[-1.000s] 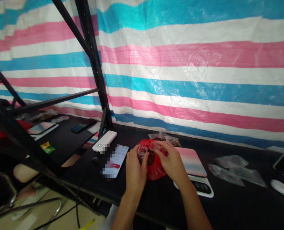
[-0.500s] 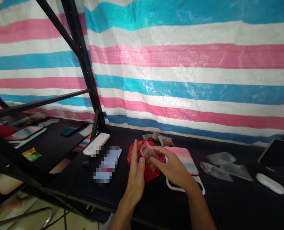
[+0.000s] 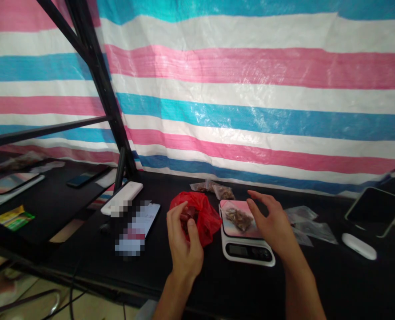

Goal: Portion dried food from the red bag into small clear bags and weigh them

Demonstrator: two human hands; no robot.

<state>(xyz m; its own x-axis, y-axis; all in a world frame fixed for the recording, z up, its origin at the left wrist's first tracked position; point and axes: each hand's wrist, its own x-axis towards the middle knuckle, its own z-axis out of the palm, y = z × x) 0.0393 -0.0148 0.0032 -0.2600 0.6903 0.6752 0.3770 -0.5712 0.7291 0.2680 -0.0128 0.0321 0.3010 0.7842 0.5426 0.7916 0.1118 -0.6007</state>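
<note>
My left hand [image 3: 185,244] is cupped round the near left side of a red plastic bag [image 3: 209,218], thumb and fingers at its mouth. Dark brown contents show between them. To the right stands a white kitchen scale [image 3: 225,249] with a pink-topped platform and a dark display. A small clear zip bag of brown dried pieces [image 3: 239,219] lies on the platform. My right hand [image 3: 273,222] hovers at the platform's right side, fingers apart and holding nothing. Behind the scale lie more small filled zip bags [image 3: 224,192].
Flat clear bags [image 3: 313,229] lie right of the scale, near a white oblong case [image 3: 359,246] and a propped dark-screened device [image 3: 375,211]. On the left are a phone [image 3: 150,222] and a white power bank [image 3: 130,193]. A black metal frame [image 3: 100,84] rises beside another table.
The small filled zip bag, earlier between both hands over the red bag, now lies on the scale. My right hand has let go and moved right; my left stays at the red bag.
</note>
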